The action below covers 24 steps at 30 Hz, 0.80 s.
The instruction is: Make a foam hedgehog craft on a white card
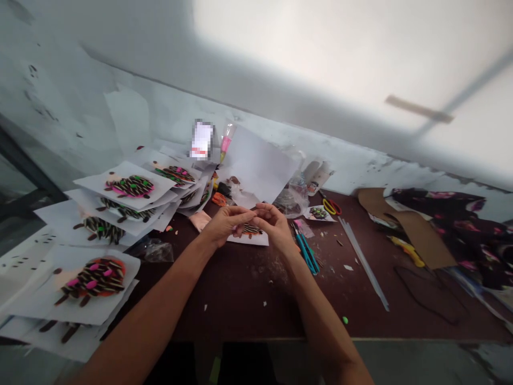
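Note:
My left hand (226, 222) and my right hand (274, 224) meet above the middle of the dark table, fingertips pinched together. Whatever sits between the fingers is too small to make out. Just below them lies a white sheet (256, 240) bearing a striped hedgehog figure, mostly hidden by my hands. To the right of my right wrist rests a tool with teal handles (308, 254). A small card (319, 213) with a green-dotted hedgehog lies beyond it, beside yellow-and-red scissors (332, 206).
Stacked hedgehog sheets (128, 187) crowd the left side. A phone (202, 140) leans at the back near a large white sheet (256, 160). Translucent sticks (364, 262), a yellow cutter (407, 251), brown cardboard (420, 238) and floral cloth (457, 214) lie right.

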Each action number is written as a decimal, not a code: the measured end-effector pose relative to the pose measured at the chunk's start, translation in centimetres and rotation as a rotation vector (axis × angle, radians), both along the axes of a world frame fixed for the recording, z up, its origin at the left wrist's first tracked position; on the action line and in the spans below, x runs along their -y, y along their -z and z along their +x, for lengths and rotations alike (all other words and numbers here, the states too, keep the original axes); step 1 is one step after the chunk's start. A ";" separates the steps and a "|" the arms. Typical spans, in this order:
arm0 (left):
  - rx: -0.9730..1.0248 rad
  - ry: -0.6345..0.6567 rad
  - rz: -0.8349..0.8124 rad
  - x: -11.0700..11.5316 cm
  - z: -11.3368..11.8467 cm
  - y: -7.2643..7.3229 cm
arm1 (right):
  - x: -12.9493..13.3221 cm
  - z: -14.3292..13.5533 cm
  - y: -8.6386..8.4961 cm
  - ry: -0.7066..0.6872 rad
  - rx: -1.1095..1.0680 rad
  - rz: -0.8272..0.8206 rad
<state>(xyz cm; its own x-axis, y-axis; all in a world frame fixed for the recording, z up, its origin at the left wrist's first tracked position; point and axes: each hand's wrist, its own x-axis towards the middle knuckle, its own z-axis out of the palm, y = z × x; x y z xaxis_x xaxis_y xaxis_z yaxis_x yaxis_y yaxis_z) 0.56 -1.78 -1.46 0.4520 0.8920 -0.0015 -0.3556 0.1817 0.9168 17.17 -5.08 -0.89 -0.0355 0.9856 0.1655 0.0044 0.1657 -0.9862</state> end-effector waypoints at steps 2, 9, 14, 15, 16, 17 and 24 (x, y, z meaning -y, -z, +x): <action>0.032 -0.021 -0.051 -0.1 -0.2 -0.1 | -0.1 0.1 -0.1 0.020 -0.025 -0.006; 0.034 -0.015 -0.082 -0.1 -0.2 -0.4 | -0.2 0.2 0.1 0.114 0.029 0.034; -0.016 0.013 -0.033 0.1 0.3 -0.3 | -0.1 0.3 -0.1 0.112 0.055 0.057; -0.030 0.019 -0.020 0.2 0.4 -0.2 | 0.0 0.2 -0.1 0.100 0.059 0.068; -0.046 0.027 -0.004 0.2 0.4 -0.1 | 0.0 0.2 0.0 0.086 0.071 0.078; -0.064 0.037 0.013 0.3 0.5 -0.1 | 0.0 0.1 0.0 0.071 0.091 0.084; -0.082 0.200 0.022 0.8 0.4 -0.3 | 0.1 0.2 0.4 0.081 0.209 0.081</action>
<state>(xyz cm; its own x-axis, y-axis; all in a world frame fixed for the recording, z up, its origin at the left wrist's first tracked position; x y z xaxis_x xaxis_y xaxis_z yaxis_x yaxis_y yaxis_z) 0.93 -2.54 -1.14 0.6190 0.7850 -0.0266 -0.2390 0.2205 0.9457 17.37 -5.20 -1.31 0.0014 0.9703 0.2417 0.2235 0.2353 -0.9459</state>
